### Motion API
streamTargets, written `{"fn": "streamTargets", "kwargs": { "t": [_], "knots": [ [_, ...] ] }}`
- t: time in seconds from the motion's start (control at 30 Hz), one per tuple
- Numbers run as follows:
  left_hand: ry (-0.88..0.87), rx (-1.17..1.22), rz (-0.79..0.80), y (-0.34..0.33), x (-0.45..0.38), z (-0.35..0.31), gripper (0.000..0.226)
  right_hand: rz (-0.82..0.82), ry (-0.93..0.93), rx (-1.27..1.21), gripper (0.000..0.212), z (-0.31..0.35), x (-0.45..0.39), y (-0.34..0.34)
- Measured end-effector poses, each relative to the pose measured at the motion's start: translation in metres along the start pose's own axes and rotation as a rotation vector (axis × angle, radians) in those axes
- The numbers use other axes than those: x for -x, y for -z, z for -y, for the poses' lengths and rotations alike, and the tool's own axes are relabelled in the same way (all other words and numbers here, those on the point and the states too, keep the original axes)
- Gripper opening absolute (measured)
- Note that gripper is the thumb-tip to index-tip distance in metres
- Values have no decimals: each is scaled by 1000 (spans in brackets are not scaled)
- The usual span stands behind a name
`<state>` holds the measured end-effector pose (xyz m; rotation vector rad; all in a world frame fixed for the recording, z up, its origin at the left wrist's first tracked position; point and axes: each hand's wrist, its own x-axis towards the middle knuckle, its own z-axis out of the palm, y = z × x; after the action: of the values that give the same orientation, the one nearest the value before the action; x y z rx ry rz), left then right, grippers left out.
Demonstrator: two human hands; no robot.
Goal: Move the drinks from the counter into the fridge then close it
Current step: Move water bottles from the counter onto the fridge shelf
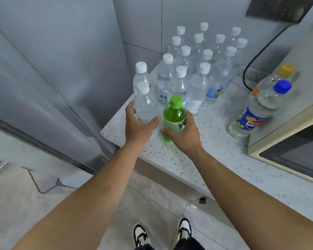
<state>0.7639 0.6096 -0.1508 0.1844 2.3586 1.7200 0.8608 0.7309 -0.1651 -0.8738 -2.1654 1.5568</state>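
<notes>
My left hand (136, 126) wraps around a clear water bottle (144, 103) with a white cap at the counter's left edge. My right hand (185, 134) grips a green bottle (173, 114) with a green cap beside it. Behind them stand several clear water bottles (197, 76) with white caps on the speckled counter (215, 147). A large blue-capped cola bottle (258, 110) and a yellow-capped bottle (276, 76) stand at the right. The grey fridge (52, 69) fills the left side, its door shut as far as I can see.
A cream microwave (287, 134) sits on the counter at the right, with a black cable (255, 58) running up to a wall socket (278, 8). Grey floor tiles and my two shoes (163, 233) show below. A metal bracket (49, 188) lies by the fridge base.
</notes>
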Motion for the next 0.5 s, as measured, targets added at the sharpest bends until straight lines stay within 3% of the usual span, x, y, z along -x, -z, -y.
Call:
{"fn": "streamTargets", "kwargs": {
  "t": [0.23,0.5],
  "knots": [
    [61,-63,-32,-7,-4,6,57,43,0,-48,56,-11,-15,6],
    [26,12,-6,13,37,22,55,-99,22,-75,56,-22,18,20]
  ]
}}
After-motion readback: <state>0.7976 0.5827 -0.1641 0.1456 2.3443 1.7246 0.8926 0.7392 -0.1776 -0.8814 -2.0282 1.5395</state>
